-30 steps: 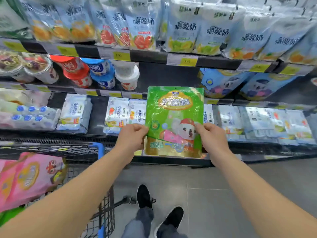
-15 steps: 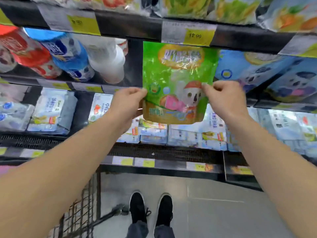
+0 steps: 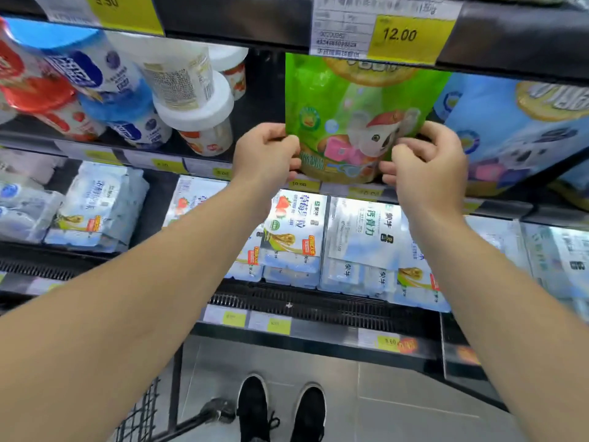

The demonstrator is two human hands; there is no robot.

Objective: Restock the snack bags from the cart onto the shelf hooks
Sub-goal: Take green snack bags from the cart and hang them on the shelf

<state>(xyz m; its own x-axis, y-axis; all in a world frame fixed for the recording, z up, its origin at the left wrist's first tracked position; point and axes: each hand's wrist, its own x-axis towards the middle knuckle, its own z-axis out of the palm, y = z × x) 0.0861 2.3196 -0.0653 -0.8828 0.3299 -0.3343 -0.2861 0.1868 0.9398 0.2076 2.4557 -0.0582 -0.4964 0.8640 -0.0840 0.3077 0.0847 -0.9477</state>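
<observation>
A green snack bag [image 3: 347, 100] with a cartoon koala stands upright in the shelf bay under the 12.00 price tag [image 3: 400, 35]. Its top edge is hidden behind the shelf rail, so no hook is visible. My left hand [image 3: 266, 154] pinches its lower left edge. My right hand [image 3: 427, 167] grips its lower right corner. Blue snack bags [image 3: 510, 129] of the same kind hang just to its right. A corner of the wire cart [image 3: 146, 416] shows at the bottom left.
White, blue and red yoghurt tubs [image 3: 191, 116] lean stacked in the bay to the left. Flat milk packs [image 3: 296, 237] fill the lower shelf. A black vent grille [image 3: 302, 304] runs below them. My black shoes [image 3: 280, 409] stand on grey floor tiles.
Both hands have carried the green bag up and forward from over the cart into the shelf bay. The camera has come closer and the bag's top now sits behind the shelf rail.
</observation>
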